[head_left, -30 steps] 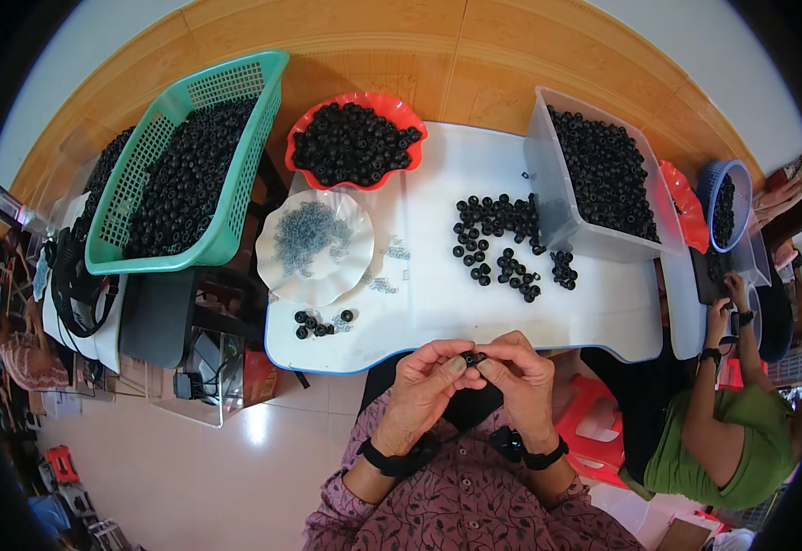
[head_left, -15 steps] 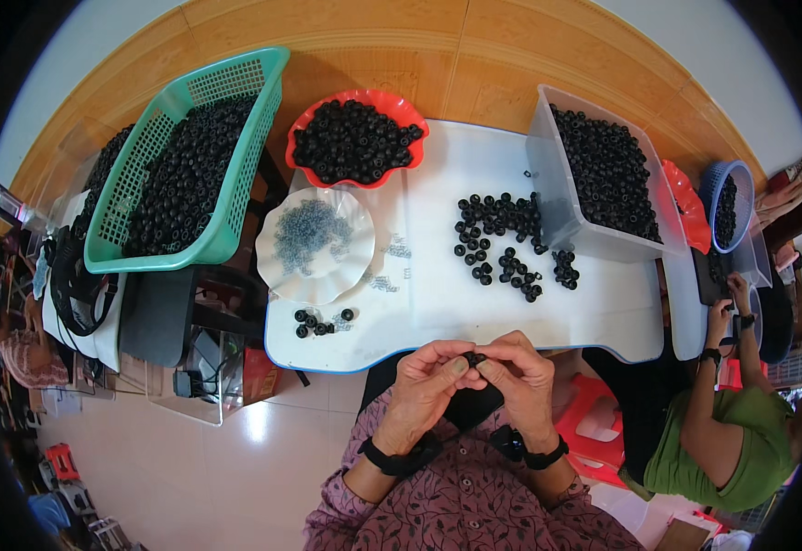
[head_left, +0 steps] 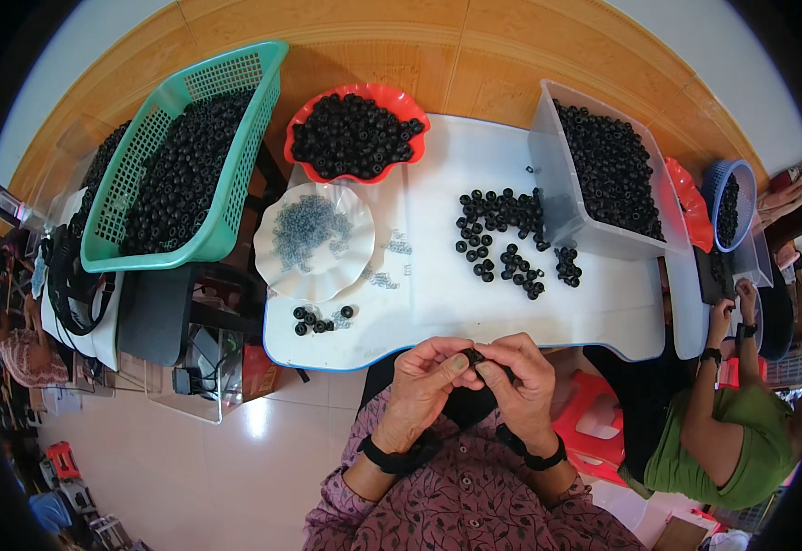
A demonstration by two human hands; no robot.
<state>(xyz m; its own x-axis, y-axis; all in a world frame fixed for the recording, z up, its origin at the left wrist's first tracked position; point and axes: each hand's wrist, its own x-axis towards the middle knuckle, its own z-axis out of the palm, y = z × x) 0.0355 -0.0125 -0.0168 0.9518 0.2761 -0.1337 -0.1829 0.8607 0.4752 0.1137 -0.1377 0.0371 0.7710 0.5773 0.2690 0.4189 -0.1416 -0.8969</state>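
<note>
Just off the near edge of the white table (head_left: pixel 511 326), my left hand (head_left: pixel 426 378) and my right hand (head_left: pixel 518 376) meet fingertip to fingertip. Between them they pinch a small round black part (head_left: pixel 472 355), partly covered by the fingers and thumbs. Loose black parts (head_left: pixel 502 211) of similar look lie scattered on the table's right half. A smaller cluster of black parts (head_left: pixel 309 320) sits near the front left, beside some small clear pieces. More clear pieces fill the middle of a white scalloped plate (head_left: pixel 268 266).
A red scalloped bowl (head_left: pixel 292 165) and a green basket (head_left: pixel 222 243), both full of black parts, stand at the back left. A translucent bin (head_left: pixel 566 225) of them is at right. Beyond it, a person in a green top (head_left: pixel 722 450) works beside a blue basket (head_left: pixel 715 174).
My right fingers and thumb have shifted slightly around the black part, with the hands still together. The table's contents look the same.
</note>
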